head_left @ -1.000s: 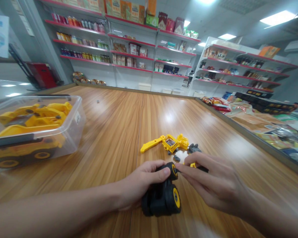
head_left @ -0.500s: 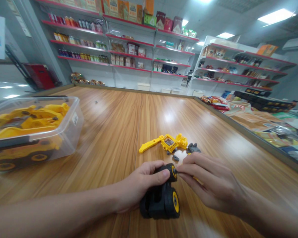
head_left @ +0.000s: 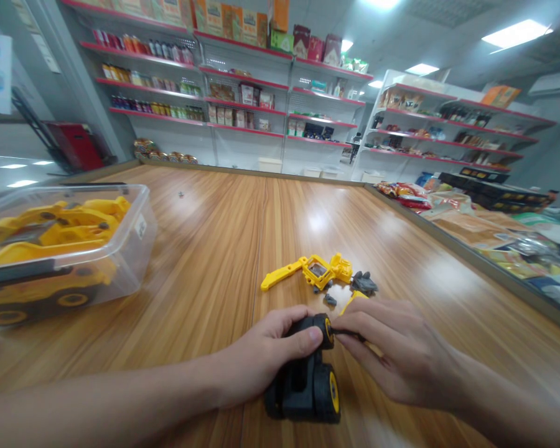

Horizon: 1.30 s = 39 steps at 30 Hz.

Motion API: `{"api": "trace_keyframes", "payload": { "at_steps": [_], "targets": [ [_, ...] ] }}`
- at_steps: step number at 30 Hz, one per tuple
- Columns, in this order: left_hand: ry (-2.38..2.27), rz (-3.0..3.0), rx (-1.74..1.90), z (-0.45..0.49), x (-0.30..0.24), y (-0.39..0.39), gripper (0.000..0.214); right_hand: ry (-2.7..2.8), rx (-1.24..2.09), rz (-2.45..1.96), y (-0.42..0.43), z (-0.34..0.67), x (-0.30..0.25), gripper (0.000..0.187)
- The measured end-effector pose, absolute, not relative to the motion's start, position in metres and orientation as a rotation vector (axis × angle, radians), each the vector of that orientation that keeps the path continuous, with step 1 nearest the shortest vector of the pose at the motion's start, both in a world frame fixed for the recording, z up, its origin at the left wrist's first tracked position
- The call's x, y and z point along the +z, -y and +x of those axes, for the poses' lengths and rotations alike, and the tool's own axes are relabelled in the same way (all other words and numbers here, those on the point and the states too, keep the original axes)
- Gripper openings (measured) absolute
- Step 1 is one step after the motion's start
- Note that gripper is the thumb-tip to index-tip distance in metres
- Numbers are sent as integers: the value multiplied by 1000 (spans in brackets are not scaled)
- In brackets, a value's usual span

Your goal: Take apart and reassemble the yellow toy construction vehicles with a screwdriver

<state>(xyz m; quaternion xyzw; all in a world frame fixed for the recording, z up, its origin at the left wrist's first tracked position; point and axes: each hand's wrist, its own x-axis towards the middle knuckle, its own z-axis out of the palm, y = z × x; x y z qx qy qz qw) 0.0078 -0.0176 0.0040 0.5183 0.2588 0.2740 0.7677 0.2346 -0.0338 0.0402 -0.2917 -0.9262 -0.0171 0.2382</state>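
Wrapping its grip round the black wheeled chassis (head_left: 303,395) over the bench (head_left: 205,249), the left hand (head_left: 273,348) faces the right hand (head_left: 396,348), which pinches a thin dark piece (head_left: 343,332), yellow parts (head_left: 318,271) and a grey piece (head_left: 364,283) cluttering just beyond, a clear bin (head_left: 134,258) leftward.

On my screen I've got black on the wheeled base (head_left: 298,401), yellow on its hubs (head_left: 334,389), plain yellow on the toy arm (head_left: 282,275), dark grey on the knobbly piece (head_left: 364,283), streaky brown wood grain on the tabletop (head_left: 205,261), red edges on the shelves (head_left: 247,148).
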Motion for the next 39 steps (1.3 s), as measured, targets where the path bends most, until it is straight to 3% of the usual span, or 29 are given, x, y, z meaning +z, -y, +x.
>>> {"api": "trace_keyframes", "payload": {
  "at_steps": [14,19,23,31,35,39],
  "targets": [
    [-551,1176,599,8,6,19,30,2590,-91,-788,33,234,41,9],
    [-517,1229,619,7,7,19,27,2651,-122,-819,33,233,39,18],
    [-512,1240,631,7,9,19,25,2621,-27,-865,33,233,40,8],
    [-566,1289,609,7,6,20,32,2698,-78,-861,32,233,39,20],
    [-576,1306,601,7,6,20,32,2648,-39,-893,33,232,39,16],
    [-592,1344,606,7,7,22,33,2598,132,-952,36,228,39,20]
  ]
}}
